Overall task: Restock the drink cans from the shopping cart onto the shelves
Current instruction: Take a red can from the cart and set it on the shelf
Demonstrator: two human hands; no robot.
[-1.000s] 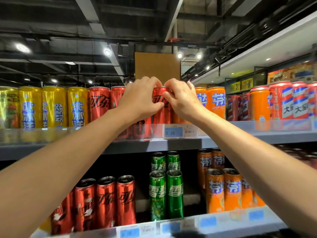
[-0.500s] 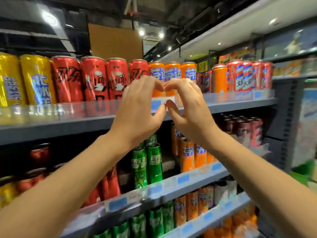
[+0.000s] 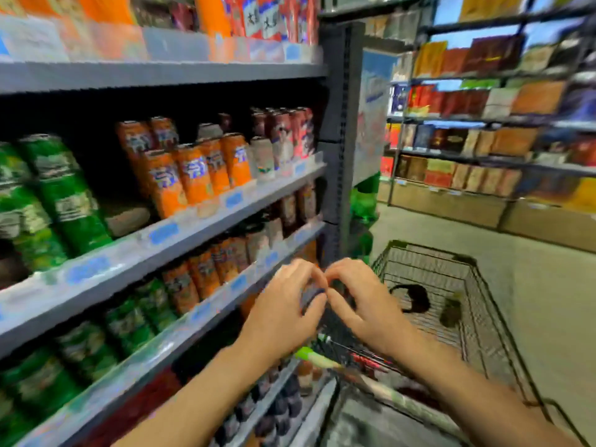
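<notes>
a: where are the two bare hands?
b: both are held out in front, above the near end of the black wire shopping cart (image 3: 464, 304). the left hand (image 3: 283, 314) and the right hand (image 3: 364, 308) sit side by side, curled fingertips almost meeting, thumbs below

a: are they grasping anything?
b: nothing shows between them. the fingers are loosely curled with a gap inside, so both look released; the picture is blurred, though

a: and the drink cans?
b: on the grey metal shelves (image 3: 180, 233) at the left. tall green cans (image 3: 64, 195) stand at the left end of the middle shelf, tall orange cans (image 3: 190, 175) beside them toward the right, then pale cans and dark red cans (image 3: 283, 133) near the right end by the dark upright post (image 3: 338, 130). the shelf below carries more green and orange cans behind blue price labels (image 3: 163, 233) along its front edge

a: what's in the cart?
b: a dark round thing (image 3: 416, 298) and a smaller dark one (image 3: 451, 312) lie on the wire floor; too blurred to tell what they are. a green and white handle (image 3: 317, 358) runs across the cart's near edge, under the wrists

a: anything further off?
b: racks of boxed goods (image 3: 483, 137) across the aisle at the right
</notes>
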